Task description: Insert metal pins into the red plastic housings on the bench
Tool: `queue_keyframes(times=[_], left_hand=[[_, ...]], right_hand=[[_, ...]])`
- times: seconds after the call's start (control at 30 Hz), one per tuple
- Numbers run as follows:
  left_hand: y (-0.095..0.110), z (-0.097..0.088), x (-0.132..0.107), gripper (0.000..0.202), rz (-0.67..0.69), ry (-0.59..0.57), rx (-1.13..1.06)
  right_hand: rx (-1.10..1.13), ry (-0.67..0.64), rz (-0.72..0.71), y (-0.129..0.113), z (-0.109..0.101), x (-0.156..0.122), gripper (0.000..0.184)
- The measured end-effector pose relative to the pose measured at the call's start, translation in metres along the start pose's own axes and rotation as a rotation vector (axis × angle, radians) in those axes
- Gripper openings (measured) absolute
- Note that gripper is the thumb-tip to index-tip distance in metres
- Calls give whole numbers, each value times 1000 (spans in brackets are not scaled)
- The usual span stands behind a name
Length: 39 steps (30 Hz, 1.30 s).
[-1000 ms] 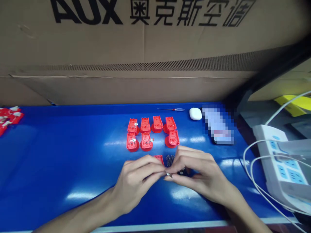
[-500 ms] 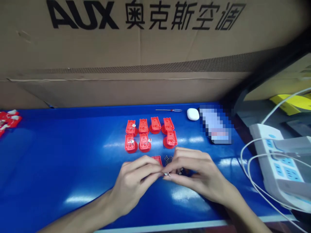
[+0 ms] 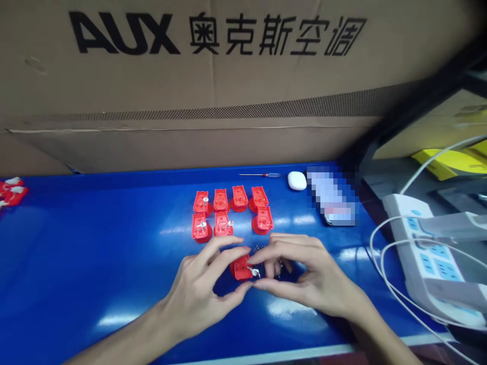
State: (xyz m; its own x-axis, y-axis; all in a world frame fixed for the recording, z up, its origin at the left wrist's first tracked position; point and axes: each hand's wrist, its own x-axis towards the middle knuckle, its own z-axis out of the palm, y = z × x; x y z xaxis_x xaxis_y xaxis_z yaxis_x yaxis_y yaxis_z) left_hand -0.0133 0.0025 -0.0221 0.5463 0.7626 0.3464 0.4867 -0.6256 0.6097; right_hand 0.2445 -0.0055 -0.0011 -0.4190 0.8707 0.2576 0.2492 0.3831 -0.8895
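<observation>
Two bare hands meet low in the centre of the frame. The left hand [image 3: 198,291] pinches a small red plastic part [image 3: 241,267] between thumb and fingertips, holding it just above the blue table [image 3: 95,263]. The right hand [image 3: 308,279] closes its thumb and forefinger on a tiny silver metal piece [image 3: 254,272], which touches the right edge of the red plastic part. Its other fingers curl loosely over the pinch. Both forearms enter from the bottom edge.

Just behind the fingertips lies a little heap of dark pins [image 3: 262,248], mostly hidden by the hands and too small to make out clearly. Above the hands, near the middle of the frame, seven matching red parts [image 3: 239,196] sit on the table in two rows, four behind and three in front. Three at the left of the group carry silver pieces.

Further up, along the back of the table, lie a thin screwdriver [image 3: 262,175] and, to its right, a white rounded case [image 3: 297,180], with a blurred-out object [image 3: 331,198] beside that. At the right edge a white power strip [image 3: 429,253] rests among looping white cables [image 3: 382,253]. More red pieces [image 3: 11,191] sit at the far left edge. A large cardboard box [image 3: 228,86] with black lettering fills the top of the frame.
</observation>
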Motion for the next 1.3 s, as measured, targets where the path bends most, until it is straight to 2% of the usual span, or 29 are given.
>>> queue_keyframes(times=[0.13, 0.27, 0.33, 0.4, 0.5, 0.73, 0.9, 1.07, 1.3], left_hand=[[-4, 4, -2, 51, -28, -38, 55], [-6, 6, -2, 51, -41, -57, 53], [-7, 5, -2, 50, -43, -56, 46], [-7, 5, -2, 49, -55, -47, 52], [-7, 5, -2, 49, -64, -47, 60], [-6, 4, -2, 48, -69, -55, 39], [-6, 3, -3, 48, -74, -74, 52], [-7, 4, -4, 50, -68, -78, 58], [-7, 4, -4, 50, -60, -73, 69]], right_hand=[[-3, 61, -16, -1, -9, -5, 33], [-132, 123, 49, 2, -21, -7, 18], [-213, 87, 111, 5, -24, -6, 10], [-268, 22, 166, 9, -24, -4, 9], [-333, -46, 203, 15, -20, -2, 12], [-519, -65, 191, 25, -6, -1, 23], [-651, 23, 192, 24, 3, 0, 29], [-686, 88, 235, 22, 13, 1, 23], [-687, 75, 231, 23, 15, 0, 18]])
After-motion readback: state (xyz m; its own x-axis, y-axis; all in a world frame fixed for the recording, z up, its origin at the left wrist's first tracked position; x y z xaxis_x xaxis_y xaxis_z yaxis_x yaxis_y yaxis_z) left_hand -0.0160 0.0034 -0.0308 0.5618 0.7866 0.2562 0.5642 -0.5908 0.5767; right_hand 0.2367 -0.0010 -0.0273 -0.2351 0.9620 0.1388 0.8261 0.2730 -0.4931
